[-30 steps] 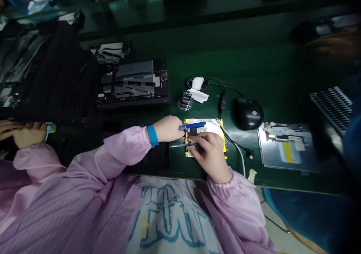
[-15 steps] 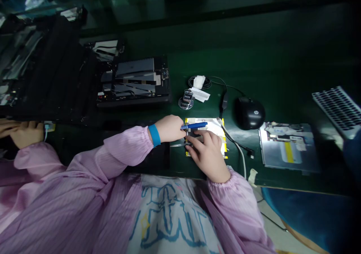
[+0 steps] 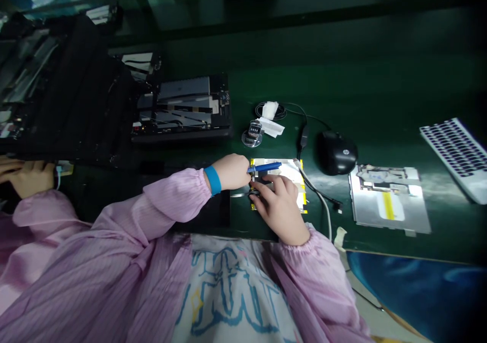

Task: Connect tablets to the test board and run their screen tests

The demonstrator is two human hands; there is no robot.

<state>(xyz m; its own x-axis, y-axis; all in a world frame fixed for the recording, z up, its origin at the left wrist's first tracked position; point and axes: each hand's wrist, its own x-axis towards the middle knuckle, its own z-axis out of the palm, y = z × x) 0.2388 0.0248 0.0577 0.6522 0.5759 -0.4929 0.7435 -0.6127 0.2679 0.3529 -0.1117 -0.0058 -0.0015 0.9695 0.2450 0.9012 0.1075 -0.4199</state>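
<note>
My left hand point(image 3: 232, 171), with a blue band at its wrist, is closed around a blue pen point(image 3: 268, 167) whose body sticks out to the right. Its fingertips point down and are mostly hidden. My right hand point(image 3: 283, 206) is bent over a flat battery-like pack point(image 3: 299, 183) with yellow edges, silver-white on top. Thumb and index finger are pinched close together at a small dark piece, too small to name. A thin pale strip point(image 3: 239, 195) runs left from that spot. Both hands are close together over the pack's left side.
Opened tablet housings point(image 3: 182, 109) and a dark stack point(image 3: 72, 89) stand at left. A small counter point(image 3: 253, 132), coiled cable, mouse point(image 3: 337, 152), metal panel point(image 3: 391, 201) and keyboard point(image 3: 456, 145) lie beyond and right. Another person's hand point(image 3: 34, 177) is at far left.
The view has shifted slightly. Both hands keep nearly the same pose over the pack, with the pen still in my left hand.
</note>
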